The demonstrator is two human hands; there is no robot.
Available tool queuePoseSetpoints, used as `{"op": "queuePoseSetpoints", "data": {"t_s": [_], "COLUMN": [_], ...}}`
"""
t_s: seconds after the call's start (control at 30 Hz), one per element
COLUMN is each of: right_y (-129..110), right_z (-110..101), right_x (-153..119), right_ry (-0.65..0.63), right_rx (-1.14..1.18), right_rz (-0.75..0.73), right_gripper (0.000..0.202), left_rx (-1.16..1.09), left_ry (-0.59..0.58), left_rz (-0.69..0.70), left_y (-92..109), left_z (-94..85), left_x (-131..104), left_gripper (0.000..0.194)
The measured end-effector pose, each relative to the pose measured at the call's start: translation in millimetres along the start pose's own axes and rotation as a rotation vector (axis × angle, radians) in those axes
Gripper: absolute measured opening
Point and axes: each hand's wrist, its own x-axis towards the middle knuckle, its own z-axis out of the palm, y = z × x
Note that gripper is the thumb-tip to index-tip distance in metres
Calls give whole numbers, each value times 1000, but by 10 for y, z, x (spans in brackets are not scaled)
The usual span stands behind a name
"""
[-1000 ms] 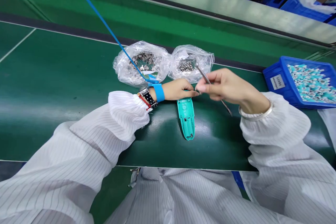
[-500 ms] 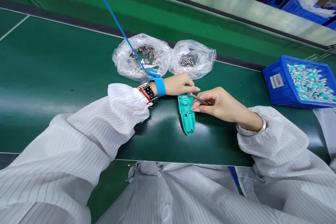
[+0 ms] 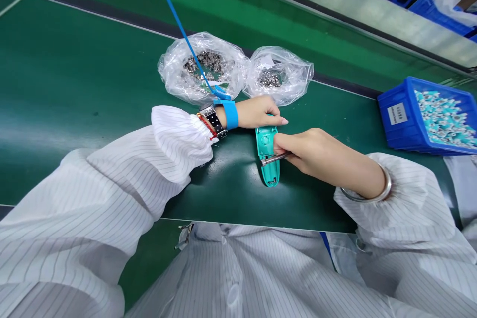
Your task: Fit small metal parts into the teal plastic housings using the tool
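A teal plastic housing half (image 3: 265,146) lies on the green work surface, its hollow side facing up, with small metal parts near its lower end. My left hand (image 3: 259,111) is closed on its far end; the fingertips are partly hidden. From the right, my right hand (image 3: 315,151) grips a slim metal rod-like tool (image 3: 274,159) in closed fingers. The tool lies across the lower part of the housing, its tip near the left rim. Whether it touches the housing I cannot tell. A blue wrist strap (image 3: 231,114) circles my left wrist.
Two clear plastic bags of small metal parts, the left bag (image 3: 173,77) and the right bag (image 3: 298,77), stand open beyond my hands. A blue bin (image 3: 406,131) of teal-and-white pieces sits at the right. A blue cord (image 3: 175,12) runs up from the wrist strap.
My right hand has turned, swinging the tool's tip from the housing's upper part down across its lower part. My left hand stays on the far end. The whole view has shifted slightly.
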Motion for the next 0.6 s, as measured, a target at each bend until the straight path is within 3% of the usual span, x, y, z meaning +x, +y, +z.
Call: {"op": "queuePoseSetpoints", "data": {"t_s": [0.2, 0.33, 0.47, 0.6], "right_y": [-289, -500, -584, -612], "right_z": [-99, -189, -244, -221], "right_x": [91, 221, 311, 350], "right_ry": [-114, -288, -418, -415], "right_rx": [-288, -424, -496, -575], "right_rz": [19, 82, 15, -62], "right_gripper": [25, 29, 30, 33], "left_rx": [14, 25, 30, 33], "left_ry": [-11, -1, -4, -9], "left_rz": [-43, -51, -41, -44], "left_y": [48, 53, 28, 19], "left_z": [-17, -14, -9, -10], "left_x": [-7, -12, -8, -6], "left_gripper": [44, 43, 45, 45]}}
